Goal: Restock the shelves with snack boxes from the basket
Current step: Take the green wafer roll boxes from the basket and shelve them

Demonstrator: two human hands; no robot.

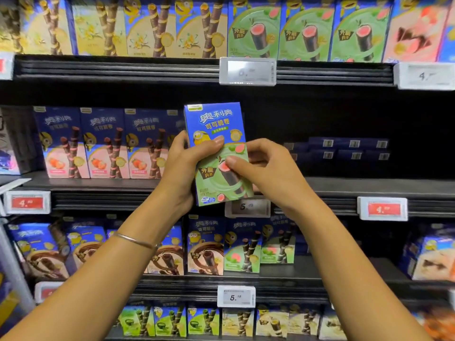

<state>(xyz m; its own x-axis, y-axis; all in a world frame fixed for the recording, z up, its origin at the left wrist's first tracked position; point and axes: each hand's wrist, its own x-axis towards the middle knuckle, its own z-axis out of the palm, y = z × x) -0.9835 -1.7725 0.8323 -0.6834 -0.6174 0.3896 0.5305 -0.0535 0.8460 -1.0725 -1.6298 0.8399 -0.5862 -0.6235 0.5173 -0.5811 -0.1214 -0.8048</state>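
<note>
One upright wafer-roll box (222, 178), blue on top with a yellow cartoon figure, green below with a pink-filled chocolate roll, sits between the left hand (182, 168), gripping its left edge, and the right hand (268, 168), pinching its right edge.

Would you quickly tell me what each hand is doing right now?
Left hand: closed, gripping the green snack box.
Right hand: closed, pinching the same box.

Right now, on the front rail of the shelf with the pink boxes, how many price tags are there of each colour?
Red tags: 2
White tag: 1
Total: 3
</note>
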